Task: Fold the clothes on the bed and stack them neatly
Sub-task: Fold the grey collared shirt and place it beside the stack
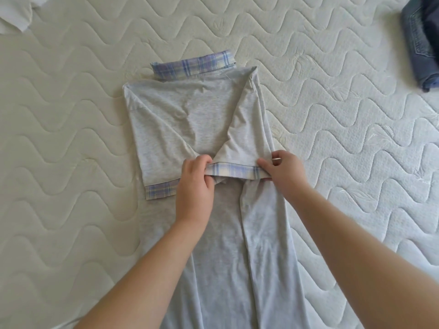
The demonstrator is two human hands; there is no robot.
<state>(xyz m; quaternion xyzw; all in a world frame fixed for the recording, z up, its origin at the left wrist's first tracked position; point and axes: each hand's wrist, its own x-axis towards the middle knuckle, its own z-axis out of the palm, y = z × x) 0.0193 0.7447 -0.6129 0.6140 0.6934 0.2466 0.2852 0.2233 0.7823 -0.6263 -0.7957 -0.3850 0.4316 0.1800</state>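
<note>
Lying mid-bed, a grey shirt (194,124) has both sleeves folded inward over its back. Each hand pinches an end of the right sleeve's plaid cuff (234,170): left hand (193,186), right hand (283,173). Folded jeans (420,43) sit at the bed's (71,103) far right edge, white cloth (16,13) at the far left corner.

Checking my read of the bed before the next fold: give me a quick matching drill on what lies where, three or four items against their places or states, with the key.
Things:
1. grey shirt
2. plaid collar
3. folded jeans
4. plaid sleeve cuff

Places or states:
A. pinched at both ends by the left hand and the right hand
B. at the frame's far right edge, on the mattress
C. spread along the middle of the bed, sleeves folded inward
D. sticks out at the shirt's far end

Pairs: 1-C, 2-D, 3-B, 4-A
</note>
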